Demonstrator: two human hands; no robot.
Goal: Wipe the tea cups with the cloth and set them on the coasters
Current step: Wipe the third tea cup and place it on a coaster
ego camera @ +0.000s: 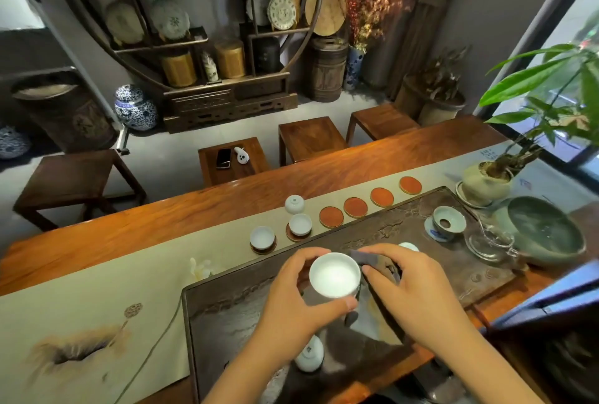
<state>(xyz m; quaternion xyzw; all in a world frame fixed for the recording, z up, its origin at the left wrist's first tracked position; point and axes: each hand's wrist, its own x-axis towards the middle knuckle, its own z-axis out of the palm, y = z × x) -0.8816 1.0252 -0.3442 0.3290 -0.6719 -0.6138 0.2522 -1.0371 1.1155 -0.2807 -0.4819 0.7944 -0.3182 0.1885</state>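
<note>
Left hand (293, 296) grips a white tea cup (334, 275) above the dark tea tray (453, 261); right hand (411, 287) pinches the grey cloth (364, 258) against its rim, so wiping looks underway. Two cups (262, 237) (300, 224) sit on coasters, four coasters (331, 216) are bare. An inverted cup (294, 204) waits on the worktop runner, another (309, 355) on the tray.

Long wooden table (107, 225) crosses mid-frame, bearing a beige runner (97, 290) (painted motif lower left) and dark tea tray (437, 222) right of centre.
</note>
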